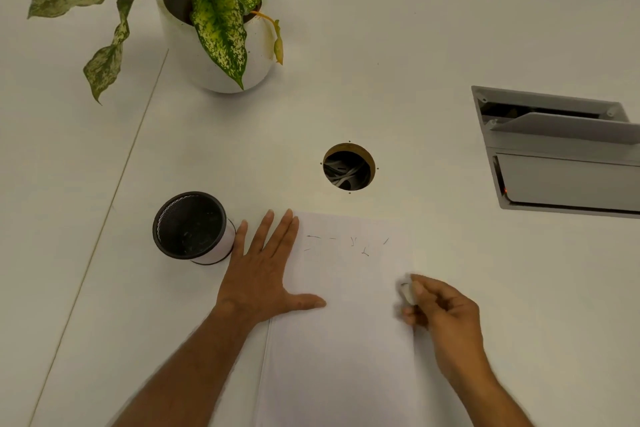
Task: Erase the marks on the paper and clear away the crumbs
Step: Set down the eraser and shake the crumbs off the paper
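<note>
The sheet of paper lies flat on the white desk, close to the person. A few short dark strokes show near its far edge; whether they are pencil marks or crumbs I cannot tell, so erasing looks mostly done with clearing left. The left hand lies flat with fingers spread, pressing the paper's left edge. The right hand pinches a small white eraser in curled fingers at the paper's right edge. Just left of the left hand stands a black mesh cup. Farther off are a cable hole, a potted plant and a grey socket box. Nothing blocks the strokes.
</note>
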Demonstrator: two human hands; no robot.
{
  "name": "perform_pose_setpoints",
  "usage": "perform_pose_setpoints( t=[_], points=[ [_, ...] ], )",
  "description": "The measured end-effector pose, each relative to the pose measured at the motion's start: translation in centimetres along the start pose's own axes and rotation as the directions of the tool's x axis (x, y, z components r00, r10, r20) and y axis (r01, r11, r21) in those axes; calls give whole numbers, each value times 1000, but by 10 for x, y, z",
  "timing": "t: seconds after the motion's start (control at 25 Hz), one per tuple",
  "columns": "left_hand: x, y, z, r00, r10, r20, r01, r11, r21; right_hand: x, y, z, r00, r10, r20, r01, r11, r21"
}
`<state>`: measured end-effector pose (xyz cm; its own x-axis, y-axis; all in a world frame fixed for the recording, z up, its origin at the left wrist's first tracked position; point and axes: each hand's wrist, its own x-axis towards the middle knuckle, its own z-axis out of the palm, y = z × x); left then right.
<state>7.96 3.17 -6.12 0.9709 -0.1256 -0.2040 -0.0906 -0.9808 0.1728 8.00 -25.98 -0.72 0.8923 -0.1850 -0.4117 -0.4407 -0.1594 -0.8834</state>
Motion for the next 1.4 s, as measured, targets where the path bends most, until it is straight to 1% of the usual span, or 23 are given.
perform_pose_setpoints(
  t=[0.04,0.08,0.16,0.2,0.28,0.4,0.48,0.6,0.68,0.76,0.84,0.96,1.12,1.24,1.32,1.4],
  points=[
    [-2,0,-1,1000,3,-2,-3,1000,4,-1,1,-9,996,87,-5,-86,991,102],
    [-3,1,-2,1000,7,-6,-7,1000,2,-1,2,-18,991,128,-38,-122,985,125],
    [-4,2,-4,1000,23,-7,-23,1000,-10,-1,5,-30,973,155,-173,-141,986,90],
    [-4,1,-5,999,34,-6,-34,999,-21,-1,5,-32,958,146,-247,-141,989,38],
    [-8,-1,-7,999,50,-20,-51,997,-64,-1,2,-32,933,102,-345,-135,988,-74],
    [-28,-1,-6,998,52,-40,-57,990,-133,-2,2,-26,915,1,-404,-105,966,-235],
    [-47,-1,-3,996,58,-68,-69,985,-161,-6,1,-28,902,-13,-431,-108,961,-255],
    [-70,-1,3,986,143,-90,-154,979,-135,-21,1,-31,871,58,-488,-150,977,-151],
    [-79,-1,7,977,187,-103,-197,974,-108,-37,9,-28,883,153,-444,-211,974,-84],
    [-84,0,10,973,203,-109,-214,972,-99,-53,14,-22,918,250,-307,-284,956,-72],
    [-87,0,13,971,209,-113,-220,971,-93,-60,13,-15,931,322,-171,-340,937,-84],
    [-87,1,15,974,196,-110,-207,973,-99,-57,-2,-3,917,397,-43,-399,913,-80],
    [-89,2,13,986,158,-49,-163,979,-123,-53,-27,2,876,467,117,-466,884,-33],
    [-88,3,13,991,132,-10,-132,982,-132,-51,-32,3,894,417,162,-422,907,-7],
    [-88,2,13,992,124,-9,-124,982,-143,-49,-32,4,899,404,170,-415,909,30],
    [-88,3,13,993,118,-5,-117,981,-157,-46,-25,4,898,415,147,-421,907,11]
  ],
)
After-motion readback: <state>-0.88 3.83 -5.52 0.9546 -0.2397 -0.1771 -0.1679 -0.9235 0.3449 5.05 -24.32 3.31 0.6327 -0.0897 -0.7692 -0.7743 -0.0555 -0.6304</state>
